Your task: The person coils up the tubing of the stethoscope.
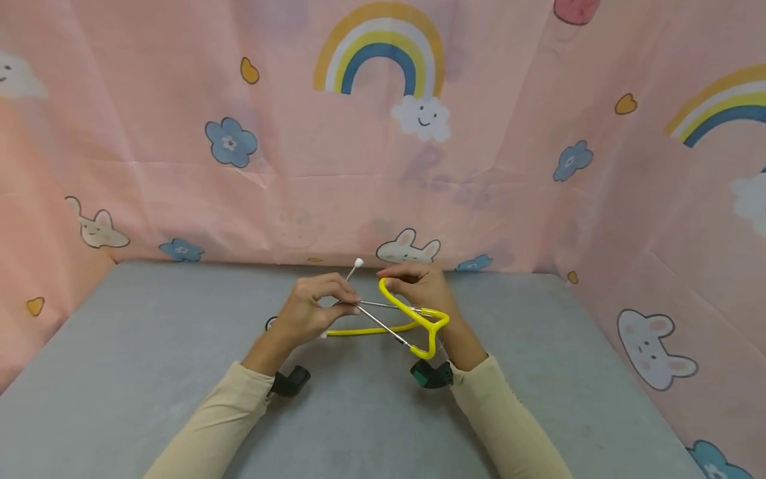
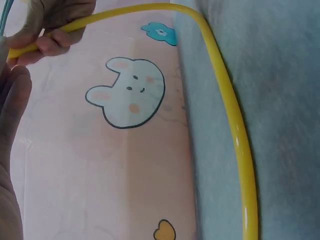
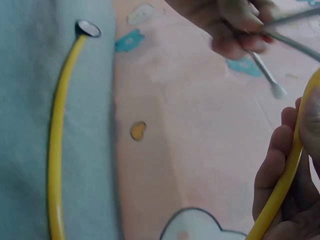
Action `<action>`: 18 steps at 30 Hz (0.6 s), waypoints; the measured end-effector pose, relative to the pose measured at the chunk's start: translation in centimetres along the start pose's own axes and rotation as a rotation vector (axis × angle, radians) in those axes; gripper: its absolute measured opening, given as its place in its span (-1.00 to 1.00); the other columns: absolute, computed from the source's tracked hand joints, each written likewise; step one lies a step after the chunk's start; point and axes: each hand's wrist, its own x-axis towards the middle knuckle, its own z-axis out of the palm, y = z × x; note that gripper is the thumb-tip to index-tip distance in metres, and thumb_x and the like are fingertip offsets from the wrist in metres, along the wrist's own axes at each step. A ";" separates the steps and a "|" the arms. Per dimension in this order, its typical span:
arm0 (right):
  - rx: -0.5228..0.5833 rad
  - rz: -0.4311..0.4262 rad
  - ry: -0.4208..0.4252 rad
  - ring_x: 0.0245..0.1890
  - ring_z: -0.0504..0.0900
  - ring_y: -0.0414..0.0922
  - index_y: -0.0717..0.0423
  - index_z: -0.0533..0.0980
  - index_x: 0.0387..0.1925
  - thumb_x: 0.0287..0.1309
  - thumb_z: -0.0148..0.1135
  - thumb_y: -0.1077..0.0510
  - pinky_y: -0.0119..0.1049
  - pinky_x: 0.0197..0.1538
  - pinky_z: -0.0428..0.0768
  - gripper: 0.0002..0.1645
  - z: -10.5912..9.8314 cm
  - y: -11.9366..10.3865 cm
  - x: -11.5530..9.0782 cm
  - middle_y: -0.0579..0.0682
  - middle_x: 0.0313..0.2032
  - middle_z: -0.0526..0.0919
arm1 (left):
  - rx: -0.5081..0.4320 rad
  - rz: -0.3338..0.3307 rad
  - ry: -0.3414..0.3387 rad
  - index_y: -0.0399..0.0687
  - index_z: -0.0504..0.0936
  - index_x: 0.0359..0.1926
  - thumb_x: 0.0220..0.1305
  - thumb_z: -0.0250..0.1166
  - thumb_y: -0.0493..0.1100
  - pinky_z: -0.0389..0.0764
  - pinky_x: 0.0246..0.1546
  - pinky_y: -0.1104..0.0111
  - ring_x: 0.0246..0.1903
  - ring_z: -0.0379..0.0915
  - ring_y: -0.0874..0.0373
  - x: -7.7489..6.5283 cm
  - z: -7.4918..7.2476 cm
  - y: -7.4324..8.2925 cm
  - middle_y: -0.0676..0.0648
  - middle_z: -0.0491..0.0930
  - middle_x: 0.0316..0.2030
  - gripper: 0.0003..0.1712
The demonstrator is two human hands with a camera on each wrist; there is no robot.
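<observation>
A stethoscope with yellow tubing (image 1: 359, 331) and metal ear tubes (image 1: 380, 322) is held in the air between both hands, with part of its tubing lying on the table. My left hand (image 1: 308, 309) pinches the ear tubes toward their far end, where a white ear tip (image 1: 358, 263) sticks out beyond the fingers. The other ear tip is hidden in the head view. My right hand (image 1: 433, 296) grips the yellow tube, its fingers (image 3: 281, 140) curled round it in the right wrist view. The round chest piece (image 3: 89, 28) rests on the table beyond the left hand.
A grey table (image 1: 179, 399) spreads under the hands. Pink printed cloth (image 1: 269, 206) with rainbows, rabbits and flowers hangs behind it and along both sides. Each wrist carries a dark camera mount (image 1: 292, 381).
</observation>
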 end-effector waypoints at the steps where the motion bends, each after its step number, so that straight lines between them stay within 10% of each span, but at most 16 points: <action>1: 0.035 0.010 -0.011 -0.15 0.68 -0.29 0.34 0.67 -0.05 0.22 0.33 0.15 -0.42 -0.06 0.65 -0.65 0.3 -0.2 0.0 -0.08 -0.16 0.77 | -0.009 0.001 0.011 -0.26 0.72 -0.43 -0.16 0.53 -0.55 0.67 -0.32 0.45 -0.40 0.66 0.07 0.1 0.0 0.1 -0.16 0.69 -0.43 -0.76; 7: 0.173 0.070 -0.003 -0.21 0.70 -0.26 0.50 0.59 -0.02 0.27 0.26 0.32 -0.44 -0.10 0.64 -0.68 2.9 -0.6 -0.1 -0.04 -0.18 0.79 | -0.021 0.005 0.132 -0.35 0.72 -0.43 -0.20 0.51 -0.61 0.69 -0.30 0.45 -0.39 0.66 0.06 0.2 -0.2 0.5 -0.22 0.68 -0.44 -0.75; 18: -0.078 0.144 0.075 -0.02 0.72 0.03 0.05 0.68 0.02 0.34 0.24 0.03 -0.06 0.15 0.63 -0.69 6.2 0.9 -0.4 0.05 -0.13 0.79 | 0.180 -0.136 0.434 -0.33 0.78 -0.39 -0.06 0.52 -0.47 0.64 -0.27 0.53 -0.39 0.64 0.04 0.1 0.1 0.6 -0.18 0.70 -0.42 -0.86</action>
